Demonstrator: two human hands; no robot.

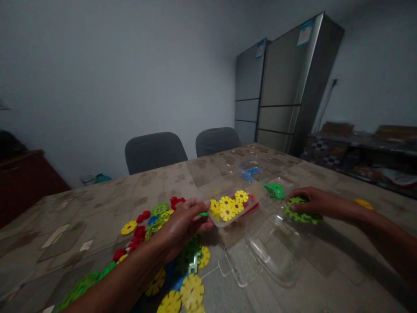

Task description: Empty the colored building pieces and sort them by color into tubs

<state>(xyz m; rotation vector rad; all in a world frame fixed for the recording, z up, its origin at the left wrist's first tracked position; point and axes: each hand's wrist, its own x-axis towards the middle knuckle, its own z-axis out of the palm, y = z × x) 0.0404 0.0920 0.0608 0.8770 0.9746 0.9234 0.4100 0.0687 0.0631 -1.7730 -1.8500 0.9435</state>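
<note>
While the left hand (182, 224) pinches a green piece (203, 214) at the clear tray (217, 219) of yellow discs (228, 208) — sorted by colour, it seems — the right hand (309, 202) curls over green discs (301, 214).

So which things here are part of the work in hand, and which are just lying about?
In the work:
- left hand at the clear plastic tray of yellow gear-shaped discs
- right hand on green gear-shaped pieces
- loose pile of coloured plastic discs
- empty clear plastic container

Lying about:
- two grey chairs
- tall grey cabinets
- lone yellow disc at the far right
</note>
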